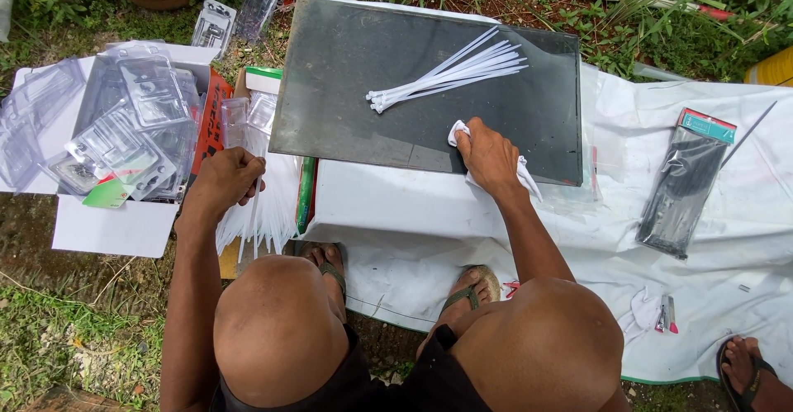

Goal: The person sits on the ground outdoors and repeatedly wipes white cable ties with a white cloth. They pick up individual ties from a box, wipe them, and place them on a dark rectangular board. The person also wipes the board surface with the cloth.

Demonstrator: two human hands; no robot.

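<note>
Dark board (372,106): flat rectangular sheet lying on a white sheet (677,296) spread over grass; serves as the work surface

White ties (450,72): a small bunch lying on the board, heads gathered at the lower left, tails fanned to the upper right; well apart from both hands

Right hand (489,158): palm down at the near edge of the board, fingers curled over a white cloth (524,176) and pressing it to the surface; cloth shows at the fingertips and behind the wrist

Left hand (225,177): off the board to its left, closed in a loose fist around the top of a hanging bundle (266,214) of white ties, which droop down beside the knee

Box (124,131): open white carton at far left, heaped with clear blister packs; more clear packs lie on the grass beyond it

Black pack (684,182): a bagged bundle of black ties with a coloured header, lying on the white sheet at right, well apart from the board

Clippers (666,313): small tool on the sheet near the right knee

Feet: the person's own sandalled feet below the board; another person's foot (747,364) at the lower right corner
</note>
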